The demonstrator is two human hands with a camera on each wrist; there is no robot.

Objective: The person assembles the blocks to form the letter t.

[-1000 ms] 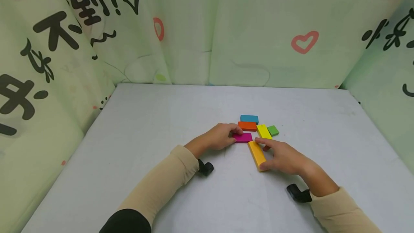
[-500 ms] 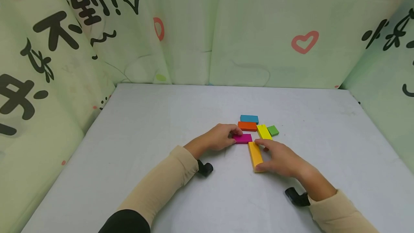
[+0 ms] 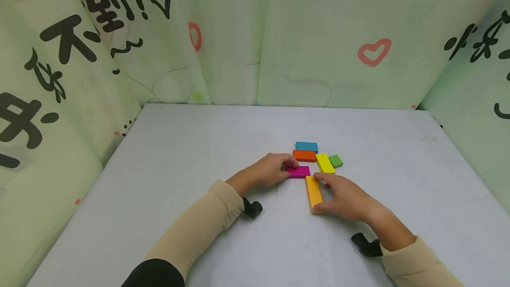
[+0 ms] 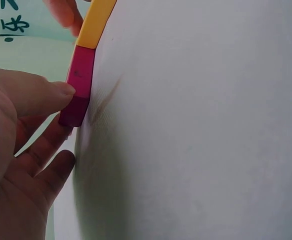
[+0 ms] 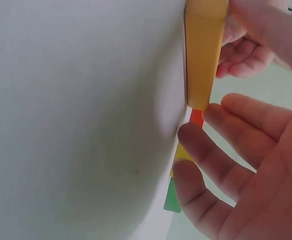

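My left hand (image 3: 272, 168) pinches the left end of a flat magenta block (image 3: 299, 172) between thumb and fingers; in the left wrist view the thumb presses on the magenta block's side (image 4: 79, 75). Just right of it and nearer the front, an amber block (image 3: 313, 191) lies lengthwise away from me. My right hand (image 3: 346, 195) holds this block by its ends, index fingertip at the far end and thumb at the near one. Seen from the left wrist, the amber block (image 4: 97, 25) meets the end of the magenta one. The other right fingers spread loosely, apart from it.
Beyond the hands, a blue block (image 3: 306, 146) lies behind an orange-red block (image 3: 304, 156). A bright yellow block (image 3: 325, 163) slants beside them, with a small green block (image 3: 336, 160) at its right. All lie on a white-covered table (image 3: 191, 141) enclosed by pale green curtains (image 3: 311, 34).
The amber block's near end has swung left, so it slants less. My right hand moved slightly left and nearer with it. The magenta block has shifted slightly toward me.
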